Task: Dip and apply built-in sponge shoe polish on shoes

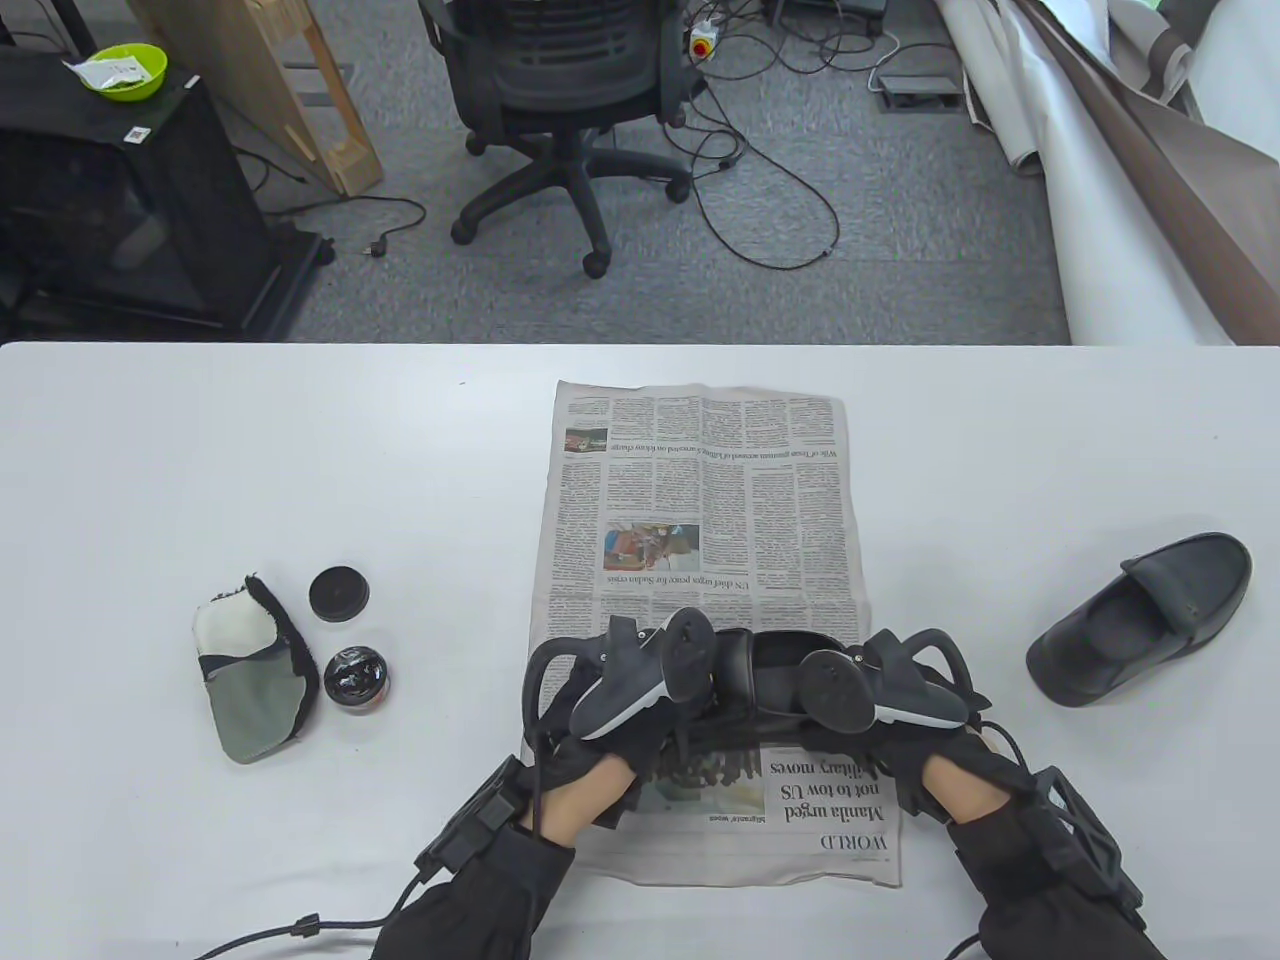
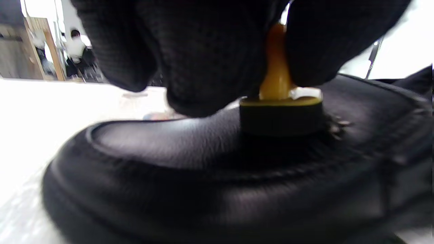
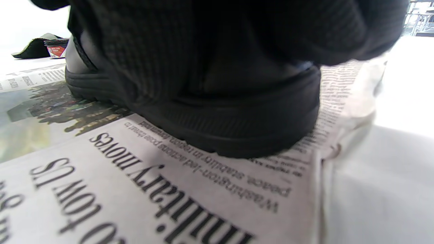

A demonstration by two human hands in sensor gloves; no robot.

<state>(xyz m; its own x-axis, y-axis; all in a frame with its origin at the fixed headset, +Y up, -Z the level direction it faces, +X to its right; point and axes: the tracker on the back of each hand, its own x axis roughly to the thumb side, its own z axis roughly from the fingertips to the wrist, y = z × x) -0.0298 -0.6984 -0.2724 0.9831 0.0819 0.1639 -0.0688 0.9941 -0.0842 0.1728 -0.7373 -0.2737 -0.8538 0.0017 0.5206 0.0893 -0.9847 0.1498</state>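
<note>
A black shoe (image 1: 775, 675) lies on its sole on the newspaper (image 1: 700, 480), between my hands. My left hand (image 1: 600, 765) pinches the orange handle (image 2: 277, 71) of a sponge applicator. Its black sponge (image 2: 281, 117) presses down on the shoe's upper (image 2: 190, 159). My right hand (image 1: 935, 765) grips the shoe's other end, with gloved fingers (image 3: 162, 51) wrapped over the side above the ridged sole (image 3: 244, 132). The open polish jar (image 1: 355, 680) stands on the table to the left, its black lid (image 1: 338, 592) behind it. A second black shoe (image 1: 1140, 615) lies at the right, untouched.
A folded grey and white cloth mitt (image 1: 250, 670) lies left of the jar. The newspaper also shows in the right wrist view (image 3: 169, 176), with its edge crumpled beside the shoe. The table's far edge (image 1: 640, 345) faces an office chair (image 1: 565, 90) on the floor.
</note>
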